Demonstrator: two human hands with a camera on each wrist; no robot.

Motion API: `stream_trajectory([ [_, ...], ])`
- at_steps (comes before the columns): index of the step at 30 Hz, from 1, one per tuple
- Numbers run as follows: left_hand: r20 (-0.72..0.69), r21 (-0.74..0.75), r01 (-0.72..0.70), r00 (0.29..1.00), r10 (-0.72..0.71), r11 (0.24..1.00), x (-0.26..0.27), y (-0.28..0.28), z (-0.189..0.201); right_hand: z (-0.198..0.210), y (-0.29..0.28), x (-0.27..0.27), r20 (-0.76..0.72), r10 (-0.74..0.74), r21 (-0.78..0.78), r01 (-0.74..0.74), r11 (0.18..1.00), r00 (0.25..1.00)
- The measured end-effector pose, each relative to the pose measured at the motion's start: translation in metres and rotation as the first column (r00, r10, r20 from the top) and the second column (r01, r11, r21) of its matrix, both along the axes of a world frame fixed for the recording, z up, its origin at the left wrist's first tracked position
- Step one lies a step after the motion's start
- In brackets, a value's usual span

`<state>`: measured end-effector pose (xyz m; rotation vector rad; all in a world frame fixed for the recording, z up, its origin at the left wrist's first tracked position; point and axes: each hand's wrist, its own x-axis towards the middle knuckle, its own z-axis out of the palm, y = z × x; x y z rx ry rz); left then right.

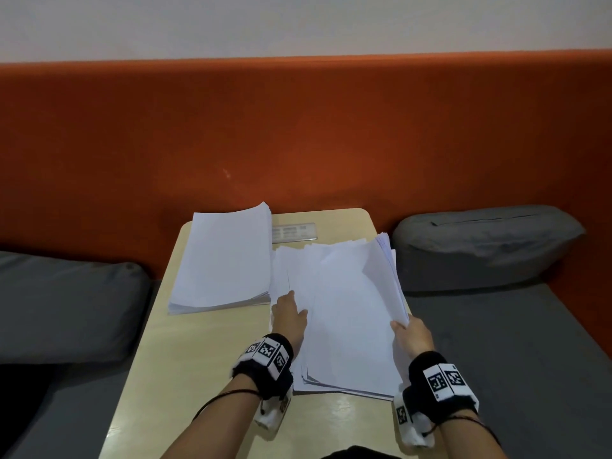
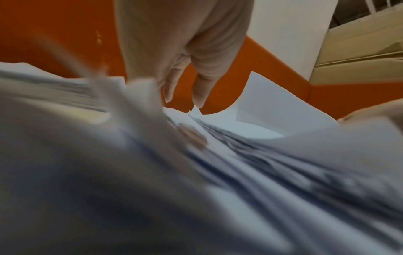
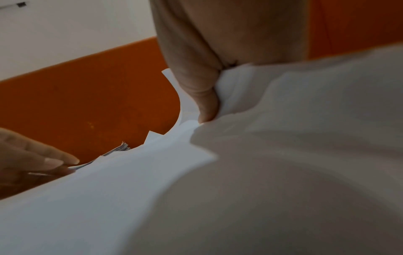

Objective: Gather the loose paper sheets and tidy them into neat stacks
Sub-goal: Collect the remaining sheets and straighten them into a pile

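neat stack (image 1: pixel 222 260) left, loose sheets (image 1: pixel 344 309) right, on table (image 1: pixel 185 392)

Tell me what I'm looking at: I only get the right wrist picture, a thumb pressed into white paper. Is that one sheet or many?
Observer: Many. In the head view the right hand grips the right edge of a fanned pile of loose sheets, with that side raised.
Visitor: Where does the pile sit?
Observer: On the right half of a small beige table.
Visitor: Any finished work?
Observer: Yes, a neat stack lies on the table's left, beside the pile.
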<state>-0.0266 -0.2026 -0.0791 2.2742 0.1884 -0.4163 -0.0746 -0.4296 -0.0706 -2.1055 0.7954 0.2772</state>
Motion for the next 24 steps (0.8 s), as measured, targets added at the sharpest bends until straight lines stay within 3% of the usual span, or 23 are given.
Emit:
stream_trajectory([
  [3, -0.04, 0.034, -0.008, 0.999, 0.009, 0.999, 0.006, -0.004, 0.003, 0.0, -0.001, -0.002, 0.007, -0.002, -0.001, 0.002, 1.0, 1.0],
  [8, 0.005, -0.104, -0.052, 0.999, 0.052, 0.993, 0.006, -0.007, 0.006, -0.002, -0.001, -0.003, 0.008, -0.001, 0.011, 0.001, 1.0, 1.0],
  [15, 0.099, -0.201, 0.096, 0.992, -0.077, 0.975, -0.005, -0.022, 0.012, -0.002, -0.001, -0.003, 0.002, -0.01, 0.032, 0.01, 0.999, 1.0],
  [24, 0.148, -0.154, 0.106, 0.985, -0.083, 0.982, -0.004, -0.025, 0.006, -0.002, -0.001, -0.002, -0.005, -0.041, 0.054, 0.041, 0.998, 0.999],
])
